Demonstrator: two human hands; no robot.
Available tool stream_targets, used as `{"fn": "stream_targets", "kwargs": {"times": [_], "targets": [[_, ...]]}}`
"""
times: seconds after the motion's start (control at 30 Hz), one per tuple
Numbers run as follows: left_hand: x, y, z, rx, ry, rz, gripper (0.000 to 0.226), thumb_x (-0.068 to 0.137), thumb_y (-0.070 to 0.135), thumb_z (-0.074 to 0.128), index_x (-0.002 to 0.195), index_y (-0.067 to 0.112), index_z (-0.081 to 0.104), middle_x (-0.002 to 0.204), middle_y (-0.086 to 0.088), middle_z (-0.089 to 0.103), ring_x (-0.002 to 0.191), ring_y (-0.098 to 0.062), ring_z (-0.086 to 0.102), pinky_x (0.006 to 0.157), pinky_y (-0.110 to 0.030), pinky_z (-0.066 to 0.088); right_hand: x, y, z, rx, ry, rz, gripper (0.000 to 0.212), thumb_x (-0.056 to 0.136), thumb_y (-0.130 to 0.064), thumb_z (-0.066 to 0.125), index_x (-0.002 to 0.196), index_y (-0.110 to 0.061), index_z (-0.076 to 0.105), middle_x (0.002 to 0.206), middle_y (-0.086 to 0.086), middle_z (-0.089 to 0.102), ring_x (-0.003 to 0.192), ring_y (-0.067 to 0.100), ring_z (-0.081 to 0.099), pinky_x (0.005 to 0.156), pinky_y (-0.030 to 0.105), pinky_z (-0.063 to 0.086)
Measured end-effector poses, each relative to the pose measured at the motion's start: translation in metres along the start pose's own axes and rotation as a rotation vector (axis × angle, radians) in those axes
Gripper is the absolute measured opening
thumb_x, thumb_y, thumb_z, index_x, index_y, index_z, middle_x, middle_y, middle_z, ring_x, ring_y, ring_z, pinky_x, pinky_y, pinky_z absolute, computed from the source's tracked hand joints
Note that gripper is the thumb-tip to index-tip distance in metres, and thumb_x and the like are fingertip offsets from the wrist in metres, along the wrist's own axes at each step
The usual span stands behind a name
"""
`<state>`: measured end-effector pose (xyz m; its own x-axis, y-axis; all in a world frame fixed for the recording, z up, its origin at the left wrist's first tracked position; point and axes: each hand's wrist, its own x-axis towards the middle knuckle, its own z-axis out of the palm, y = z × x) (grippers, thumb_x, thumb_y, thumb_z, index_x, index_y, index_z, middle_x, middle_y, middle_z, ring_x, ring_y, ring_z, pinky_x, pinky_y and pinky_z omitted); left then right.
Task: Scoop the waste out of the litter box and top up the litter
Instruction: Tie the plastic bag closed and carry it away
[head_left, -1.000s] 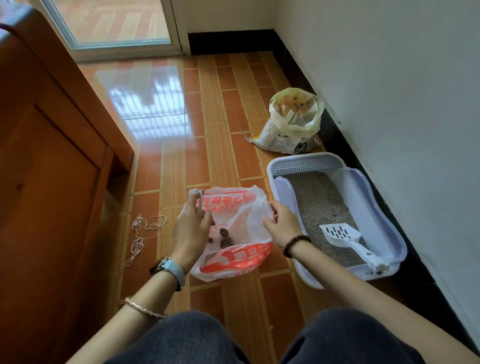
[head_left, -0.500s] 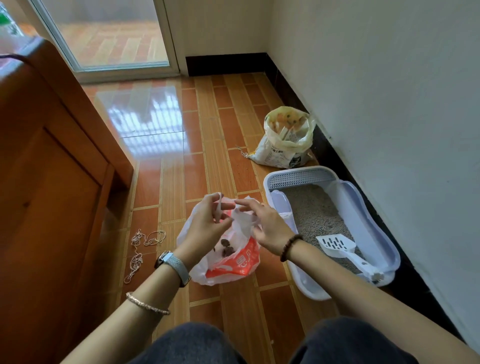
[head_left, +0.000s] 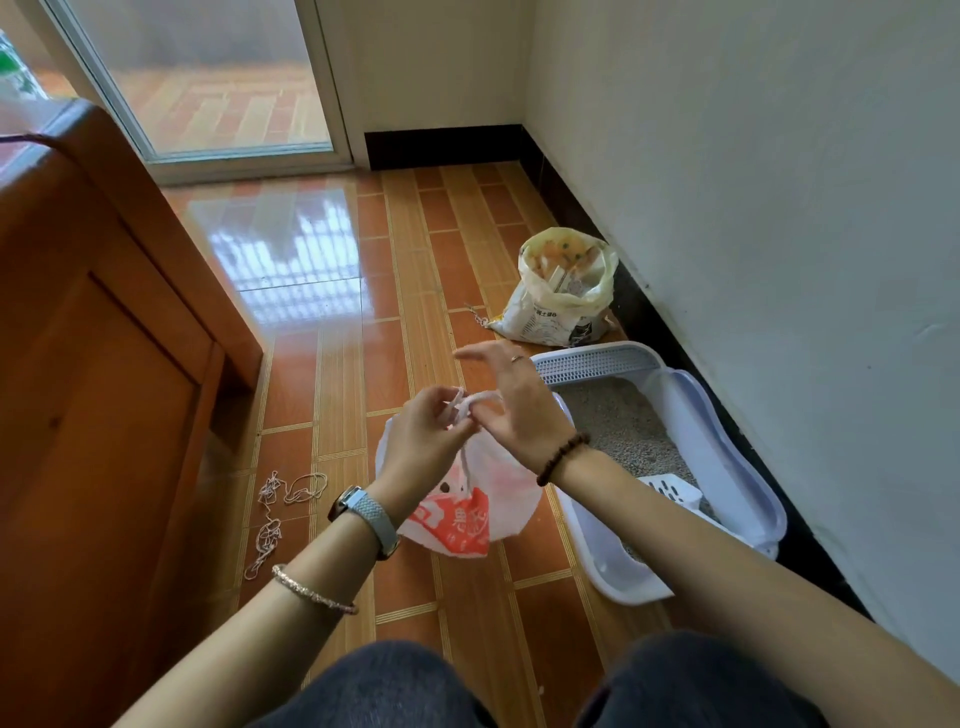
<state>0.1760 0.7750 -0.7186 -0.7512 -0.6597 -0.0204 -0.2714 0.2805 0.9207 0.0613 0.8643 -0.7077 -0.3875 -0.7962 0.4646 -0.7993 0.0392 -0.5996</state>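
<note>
A white and red plastic waste bag (head_left: 467, 512) hangs just above the tiled floor, with dark clumps showing through it. My left hand (head_left: 423, 434) pinches one twisted handle of the bag at its top. My right hand (head_left: 511, 402) holds the other handle with the thumb, its fingers stretched out to the left. To the right lies the white litter box (head_left: 727, 452) with grey litter (head_left: 621, 423) inside. A white slotted scoop (head_left: 670, 491) rests in the litter, partly hidden behind my right forearm. Farther back, an open litter sack (head_left: 563, 291) leans by the wall.
A wooden cabinet (head_left: 104, 389) fills the left side. A tangle of white string (head_left: 280, 512) lies on the floor beside it. The wall with its black skirting (head_left: 644, 317) runs along the right. A glass door (head_left: 208, 78) stands at the back.
The bag's mouth was held wide, then both hands drew the handles together above it. Now the handles are twisted together and the bag hangs closed. The view has tilted up.
</note>
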Motion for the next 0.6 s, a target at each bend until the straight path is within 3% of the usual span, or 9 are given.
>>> {"fn": "stream_targets", "kwargs": {"times": [0.03, 0.1, 0.2, 0.23, 0.3, 0.37, 0.43, 0.5, 0.6], "targets": [[0.002, 0.001, -0.001, -0.002, 0.011, -0.003, 0.013, 0.087, 0.023, 0.066, 0.097, 0.015, 0.064, 0.080, 0.003, 0.071, 0.078, -0.014, 0.068, 0.076, -0.044, 0.056, -0.002, 0.001, -0.001, 0.072, 0.023, 0.102, 0.051, 0.078, -0.007, 0.067, 0.126, -0.011, 0.050, 0.122, 0.002, 0.053, 0.117, 0.015, 0.048, 0.102, 0.030, 0.040], [0.002, 0.008, -0.004, -0.046, 0.035, -0.024, 0.011, 0.092, 0.027, 0.060, 0.089, 0.017, 0.064, 0.070, 0.003, 0.070, 0.073, -0.021, 0.068, 0.073, -0.047, 0.056, -0.010, 0.004, -0.004, 0.241, 0.022, 0.332, 0.061, 0.082, -0.016, 0.070, 0.135, -0.013, 0.040, 0.131, 0.000, 0.048, 0.123, 0.008, 0.043, 0.102, 0.020, 0.037], [0.001, 0.020, -0.004, -0.131, 0.031, -0.047, 0.014, 0.095, 0.026, 0.055, 0.087, 0.016, 0.062, 0.066, 0.004, 0.067, 0.073, -0.026, 0.067, 0.070, -0.043, 0.054, -0.032, 0.019, -0.007, 0.346, -0.218, 0.530, 0.083, 0.076, -0.031, 0.078, 0.142, -0.020, 0.029, 0.131, -0.006, 0.049, 0.121, 0.000, 0.041, 0.093, 0.011, 0.031], [0.001, 0.023, -0.004, -0.145, 0.022, -0.043, 0.015, 0.095, 0.025, 0.054, 0.087, 0.016, 0.061, 0.065, 0.004, 0.065, 0.070, -0.025, 0.066, 0.067, -0.039, 0.052, -0.040, 0.026, -0.004, 0.326, -0.305, 0.545, 0.081, 0.074, -0.033, 0.079, 0.139, -0.021, 0.033, 0.128, -0.007, 0.053, 0.119, 0.000, 0.045, 0.091, 0.011, 0.034], [0.000, 0.031, -0.003, -0.171, 0.021, -0.024, 0.015, 0.097, 0.023, 0.051, 0.088, 0.014, 0.060, 0.067, 0.001, 0.061, 0.065, -0.018, 0.059, 0.061, -0.030, 0.047, -0.054, 0.037, 0.002, 0.239, -0.394, 0.577, 0.053, 0.077, -0.030, 0.076, 0.123, -0.020, 0.052, 0.116, -0.004, 0.062, 0.108, 0.008, 0.056, 0.083, 0.014, 0.043], [0.002, 0.038, -0.005, -0.221, 0.054, -0.007, 0.016, 0.097, 0.019, 0.049, 0.087, 0.012, 0.058, 0.068, -0.001, 0.055, 0.061, -0.012, 0.053, 0.057, -0.020, 0.045, -0.064, 0.044, 0.008, 0.130, -0.378, 0.625, 0.024, 0.081, -0.027, 0.069, 0.099, -0.012, 0.065, 0.095, 0.003, 0.068, 0.089, 0.016, 0.061, 0.071, 0.023, 0.045], [0.008, 0.042, -0.011, -0.266, 0.123, 0.012, 0.017, 0.097, 0.016, 0.049, 0.087, 0.006, 0.058, 0.068, -0.005, 0.051, 0.058, -0.013, 0.048, 0.054, -0.019, 0.041, -0.071, 0.052, 0.009, 0.083, -0.364, 0.617, 0.011, 0.081, -0.021, 0.071, 0.084, -0.011, 0.067, 0.081, 0.002, 0.064, 0.077, 0.015, 0.057, 0.064, 0.023, 0.040], [0.014, 0.043, -0.017, -0.309, 0.206, 0.026, 0.018, 0.095, 0.018, 0.051, 0.086, 0.004, 0.058, 0.067, -0.009, 0.048, 0.060, -0.021, 0.043, 0.054, -0.029, 0.038, -0.071, 0.056, 0.006, 0.077, -0.354, 0.585, 0.007, 0.080, -0.017, 0.072, 0.083, -0.020, 0.066, 0.081, -0.002, 0.062, 0.078, 0.015, 0.055, 0.063, 0.021, 0.038], [0.016, 0.043, -0.018, -0.350, 0.199, 0.001, 0.018, 0.095, 0.018, 0.051, 0.087, 0.004, 0.058, 0.063, -0.007, 0.047, 0.055, -0.021, 0.041, 0.051, -0.031, 0.036, -0.061, 0.058, 0.002, 0.040, -0.319, 0.534, 0.021, 0.080, -0.012, 0.069, 0.100, -0.013, 0.060, 0.089, 0.003, 0.065, 0.083, 0.020, 0.059, 0.067, 0.027, 0.043]]}}
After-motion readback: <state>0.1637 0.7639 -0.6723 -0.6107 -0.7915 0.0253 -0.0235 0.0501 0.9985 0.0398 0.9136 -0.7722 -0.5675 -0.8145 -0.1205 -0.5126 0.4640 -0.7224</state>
